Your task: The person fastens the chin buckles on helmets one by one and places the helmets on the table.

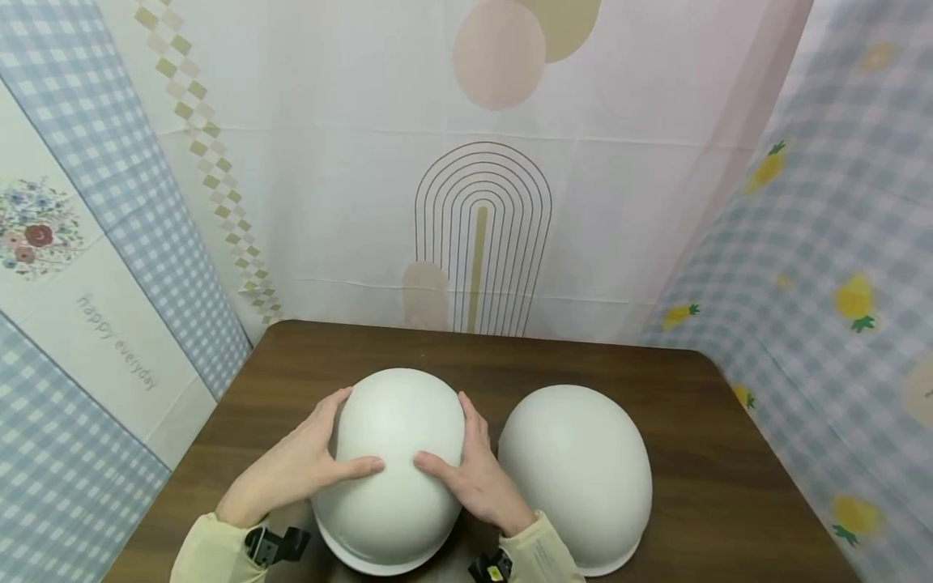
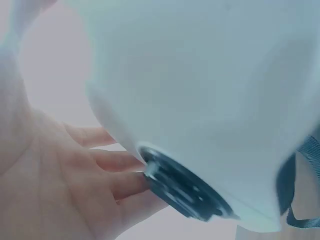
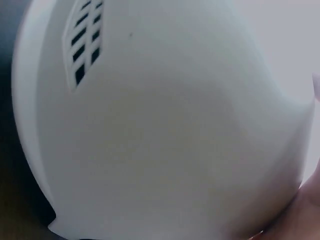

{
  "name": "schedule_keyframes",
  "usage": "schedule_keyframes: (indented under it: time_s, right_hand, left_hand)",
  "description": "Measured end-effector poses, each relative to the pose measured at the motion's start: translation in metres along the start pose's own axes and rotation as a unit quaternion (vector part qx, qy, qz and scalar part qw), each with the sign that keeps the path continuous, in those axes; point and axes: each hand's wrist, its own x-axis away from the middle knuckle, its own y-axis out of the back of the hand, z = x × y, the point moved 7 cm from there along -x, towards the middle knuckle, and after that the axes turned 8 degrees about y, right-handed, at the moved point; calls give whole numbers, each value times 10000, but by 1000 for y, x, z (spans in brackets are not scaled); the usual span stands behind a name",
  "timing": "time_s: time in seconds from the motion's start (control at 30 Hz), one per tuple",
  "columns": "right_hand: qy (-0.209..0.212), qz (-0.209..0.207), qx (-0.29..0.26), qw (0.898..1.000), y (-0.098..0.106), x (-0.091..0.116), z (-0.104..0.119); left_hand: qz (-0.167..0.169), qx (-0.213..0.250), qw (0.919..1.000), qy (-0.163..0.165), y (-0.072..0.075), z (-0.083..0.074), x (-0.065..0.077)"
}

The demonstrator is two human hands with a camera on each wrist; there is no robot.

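Observation:
Two white safety helmets with smooth rounded domes stand side by side on the table. My left hand [image 1: 295,470] grips the left side of the nearer-to-left helmet [image 1: 399,502], its thumb lying across the dome. From the other side my right hand [image 1: 477,478] holds the same helmet, thumb on the dome and fingers round its far right. In the left wrist view, a black fitting [image 2: 185,185] shows at the helmet's rim beside my fingers, with a dark strap [image 2: 304,222] at the right. Slotted vents [image 3: 85,42] appear on the shell in the right wrist view.
The second white helmet [image 1: 576,474] rests just right of my right hand. Beneath both is a dark brown wooden table [image 1: 700,453]. Behind it hangs a pale patterned cloth [image 1: 342,202], with blue checked cloths [image 1: 824,243] at the sides.

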Motion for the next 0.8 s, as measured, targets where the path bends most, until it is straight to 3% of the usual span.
schedule_keyframes:
  time_s: [0.17, 0.8]
  right_hand:
    - [-15, -71, 269, 9996, -1, 0, 2]
    - [-144, -244, 382, 9989, -5, -3, 0]
  left_hand:
    - [-62, -28, 10000, -48, -2, 3, -2]
    - [-36, 156, 9998, -94, -4, 7, -3]
